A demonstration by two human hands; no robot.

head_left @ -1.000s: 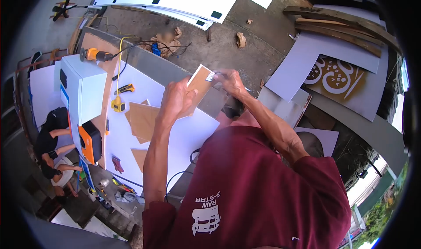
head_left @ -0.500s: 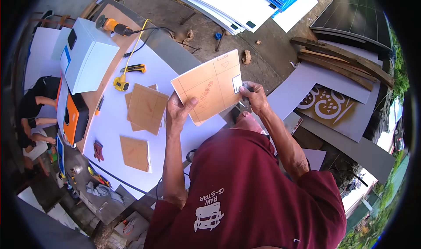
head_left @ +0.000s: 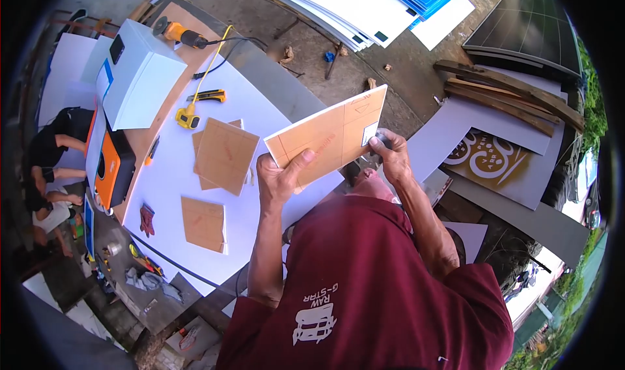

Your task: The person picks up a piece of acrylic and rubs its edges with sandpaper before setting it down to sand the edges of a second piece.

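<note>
A rectangular panel (head_left: 325,139) with a brown paper face, pencil lines, red handwriting and a white edge is held up in front of my chest, tilted. My left hand (head_left: 281,176) grips its near left part, thumb across the brown face. At the right edge, beside a small white label (head_left: 369,134), my right hand (head_left: 392,154) pinches the panel with its thumb near that label. Its other fingers are partly hidden. On the white-topped table below lie stacked brown panels (head_left: 228,155) and a separate brown panel (head_left: 203,223).
An angle grinder (head_left: 179,32), a yellow utility knife (head_left: 209,96), a yellow power connector (head_left: 187,117) and a dark red glove (head_left: 147,220) lie on the table. Another person (head_left: 55,168) is at the far left. Timber pieces (head_left: 501,90) and signboards stand to the right.
The panel has tipped so its far white edge shows more, and it has shifted right. Both hands have moved slightly right with it, still gripping it.
</note>
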